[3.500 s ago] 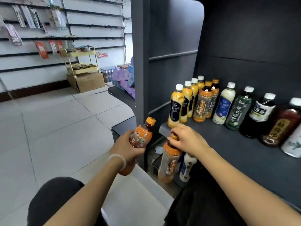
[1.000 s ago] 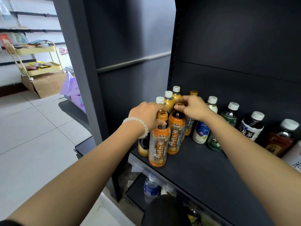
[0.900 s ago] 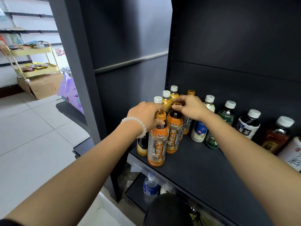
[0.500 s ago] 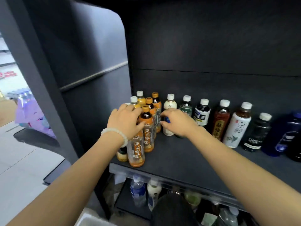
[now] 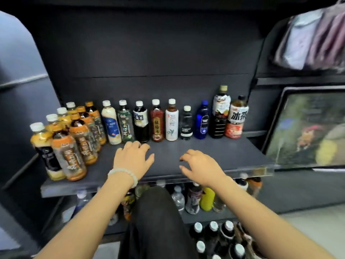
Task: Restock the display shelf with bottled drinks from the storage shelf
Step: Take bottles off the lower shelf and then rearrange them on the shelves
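The dark display shelf carries two lines of orange-labelled tea bottles and yellow white-capped bottles at its left end. A single row of mixed drinks stands along the back. My left hand, with a bead bracelet at the wrist, hovers over the shelf's front middle, fingers spread and holding nothing. My right hand floats to its right, fingers loosely curled and also empty. Lower storage shelves hold more bottles, partly hidden by my dark-clad knee.
A grey side panel bounds the shelf on the left. To the right are a framed picture and hanging plastic packets. White-capped dark bottles stand at the bottom right. The shelf's front right surface is bare.
Both hands have let go of the orange tea bottles, now standing in the left lines, and have drawn back toward the shelf's front middle. The view has swung right.
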A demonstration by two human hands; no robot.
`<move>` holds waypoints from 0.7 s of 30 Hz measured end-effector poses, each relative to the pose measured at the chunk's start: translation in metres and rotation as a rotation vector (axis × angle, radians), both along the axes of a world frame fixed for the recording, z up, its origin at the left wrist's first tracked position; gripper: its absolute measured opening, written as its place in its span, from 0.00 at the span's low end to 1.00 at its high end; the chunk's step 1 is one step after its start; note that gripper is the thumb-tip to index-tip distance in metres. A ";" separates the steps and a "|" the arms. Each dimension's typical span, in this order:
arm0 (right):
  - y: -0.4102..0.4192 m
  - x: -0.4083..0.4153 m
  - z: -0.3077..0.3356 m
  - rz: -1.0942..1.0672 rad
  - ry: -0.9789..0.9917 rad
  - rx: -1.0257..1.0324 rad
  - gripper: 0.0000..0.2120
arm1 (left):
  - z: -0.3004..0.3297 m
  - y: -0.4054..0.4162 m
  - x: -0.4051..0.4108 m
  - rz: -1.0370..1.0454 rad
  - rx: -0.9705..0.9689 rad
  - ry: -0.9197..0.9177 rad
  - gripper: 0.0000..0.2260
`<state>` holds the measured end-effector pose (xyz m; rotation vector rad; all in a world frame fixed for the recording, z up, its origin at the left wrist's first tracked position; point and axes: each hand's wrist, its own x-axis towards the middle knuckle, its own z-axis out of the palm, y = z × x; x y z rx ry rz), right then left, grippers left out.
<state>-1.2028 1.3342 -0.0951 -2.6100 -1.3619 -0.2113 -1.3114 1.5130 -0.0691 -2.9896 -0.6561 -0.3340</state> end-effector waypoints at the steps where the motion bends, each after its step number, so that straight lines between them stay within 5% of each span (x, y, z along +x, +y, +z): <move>1: -0.017 0.005 -0.004 -0.011 0.011 0.002 0.18 | -0.005 -0.017 0.005 -0.008 -0.017 -0.004 0.20; 21: -0.092 0.010 0.005 -0.149 0.078 0.200 0.16 | 0.012 -0.101 0.021 -0.122 0.037 -0.019 0.18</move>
